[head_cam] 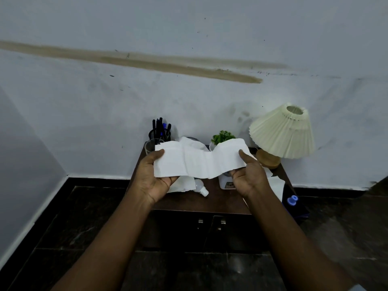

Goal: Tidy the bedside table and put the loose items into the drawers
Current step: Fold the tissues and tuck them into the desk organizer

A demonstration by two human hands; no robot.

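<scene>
Head view. At the back left corner of the bedside table (220, 201) stand a glass (152, 146) and a pen holder (160, 134). The left hand (156, 181) grips the left end of a white paper sheet (199, 162), thumb on top and fingers curled beneath. The sheet is held stretched above the middle of the surface. Below it lie crumpled paper (182, 185) and a small white bottle (201, 189). A plant (222, 137) stands at the back edge. The right hand (249, 177) grips the sheet's right end likewise. A lamp (282, 131) occupies the back right corner, and a blue-capped item (292, 200) sits at the right edge.
</scene>
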